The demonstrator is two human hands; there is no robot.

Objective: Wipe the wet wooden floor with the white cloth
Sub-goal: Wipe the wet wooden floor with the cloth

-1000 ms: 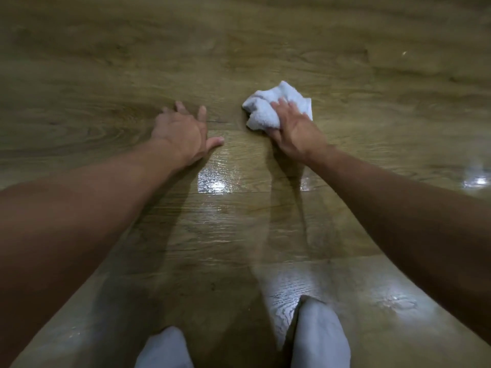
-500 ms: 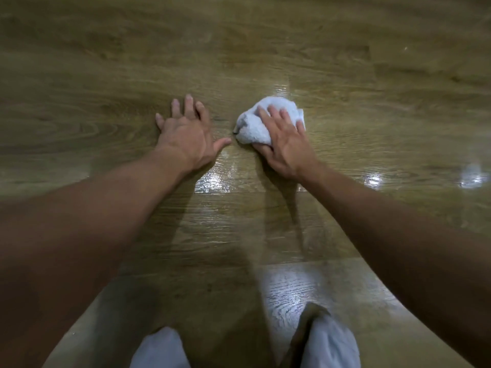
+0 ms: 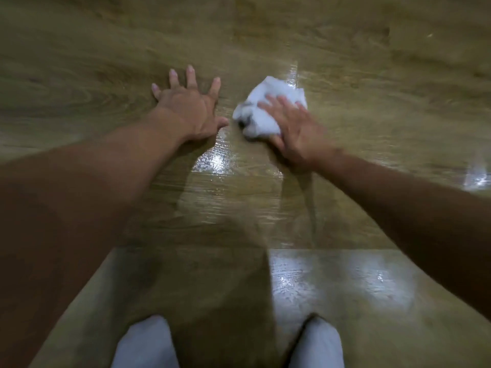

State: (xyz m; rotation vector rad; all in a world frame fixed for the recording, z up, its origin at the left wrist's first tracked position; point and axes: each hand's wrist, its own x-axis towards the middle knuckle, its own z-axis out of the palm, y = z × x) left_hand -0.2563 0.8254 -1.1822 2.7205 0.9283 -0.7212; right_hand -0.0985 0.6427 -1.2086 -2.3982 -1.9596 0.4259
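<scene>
A crumpled white cloth (image 3: 261, 107) lies on the wooden floor (image 3: 372, 75) a little right of centre. My right hand (image 3: 297, 128) lies on top of it with fingers spread and straight, pressing it down; the thumb runs along the cloth's near edge. My left hand (image 3: 190, 108) is flat on the bare floor just left of the cloth, fingers splayed, holding nothing. Wet, shiny patches (image 3: 215, 160) glisten on the boards just below both hands. The frame is blurred by motion.
More wet sheen (image 3: 332, 282) covers the near boards at the lower right, and a bright spot (image 3: 478, 179) shows at the right edge. My two knees in white cloth (image 3: 148, 343) sit at the bottom edge.
My right hand has slid the cloth a little to the right and its fingers have spread wider. My left hand stays planted, fingers more splayed. The view has shifted and blurred.
</scene>
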